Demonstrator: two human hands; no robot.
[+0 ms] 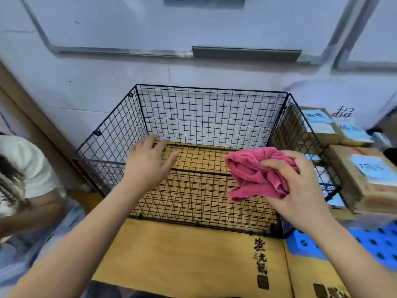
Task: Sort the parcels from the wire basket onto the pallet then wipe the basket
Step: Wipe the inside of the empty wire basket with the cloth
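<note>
Over the near right corner of the wire basket (210, 108), your right hand (300, 190) grips a bunched pink cloth (257, 175), fingers and thumb curled round it. Your left hand (148, 160) reaches in at the left side with fingers straight and spread, holding nothing; whether it touches the wire is hard to tell. The basket stands on flattened cardboard (182, 254) against the wall, and no parcel shows inside it. The parcels (365, 175) lie stacked just beside its right wall, apparently on the blue pallet (376, 244). Sorting looks finished, so wiping is the step in hand. Next, steady the light basket with your left hand, probably at its left wall, and press the cloth flat along the wires so it doesn't snag in the mesh.
</note>
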